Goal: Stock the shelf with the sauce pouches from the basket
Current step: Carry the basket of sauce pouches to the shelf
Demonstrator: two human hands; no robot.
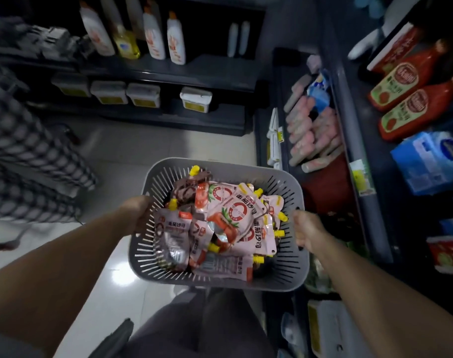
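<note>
- Dark grey trousers (184, 329) fill the bottom edge of the view, and the person's two bare forearms reach forward above them.
- The grey slotted plastic basket (284, 276) is held in the air over the trousers and the floor, carried between both hands.
- The left hand (136, 214) grips the basket's left edge, its fingers curled over the rim and out of sight.
- The right hand (306, 232) is closed round the basket's right edge, knuckles up.
- The pink-and-white foil sauce pouches (233, 215), printed with red tomatoes and fitted with yellow screw caps, all lie heaped inside the basket. They overlap at every angle, and the pile is highest in the middle.
- Pale glossy floor tiles (132, 151) show to the left of the basket and beyond its far edge.
- A blurred dark mesh rack (26, 151) stands at the left.
- The dark tiered shelf (349, 120) runs along the right, just beside the basket's right edge.
- One of its tiers carries rows of pink stick-shaped packs (310, 133).
- A higher tier carries red squeeze bottles (411, 112) and, nearer, blue-and-white packs (426, 161).
- Farthest off is a second dark shelf unit (168, 71).
- Its upper tier holds tall white bottles (176, 40) with orange caps and a clear yellow bottle (126, 43) among them.
- Its lower tier holds white tubs (143, 95) with yellow labels in a row along the front edge.
</note>
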